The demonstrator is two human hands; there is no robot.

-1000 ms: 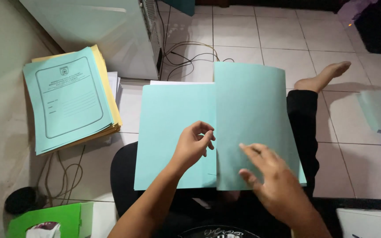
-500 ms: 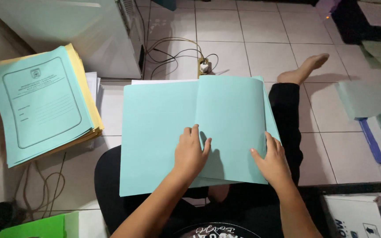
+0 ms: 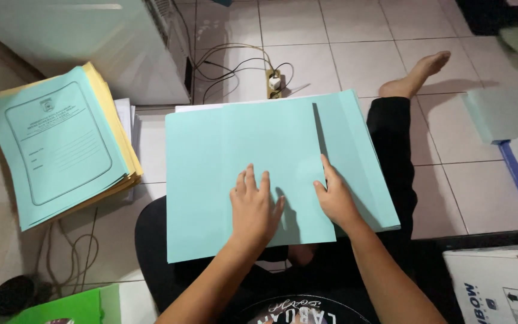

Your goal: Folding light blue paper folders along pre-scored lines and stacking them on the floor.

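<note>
Teal folder (image 3: 235,150) under both hands' fingers (image 3: 253,183)

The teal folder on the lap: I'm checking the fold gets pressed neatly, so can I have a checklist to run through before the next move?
1. Left hand flat on the teal folder: ok, palm down with fingers spread.
2. Right hand at the flap's edge: ok, fingers lie along it.
3. Flap closed flush: not ok, a teal strip shows past its right edge.
4. White sheets tucked inside: not ok, a white edge shows at the top.
5. Folder supported: ok, it rests across the lap.
6. Stack of folders out of the way: ok, it lies apart on the floor to the left.
</note>
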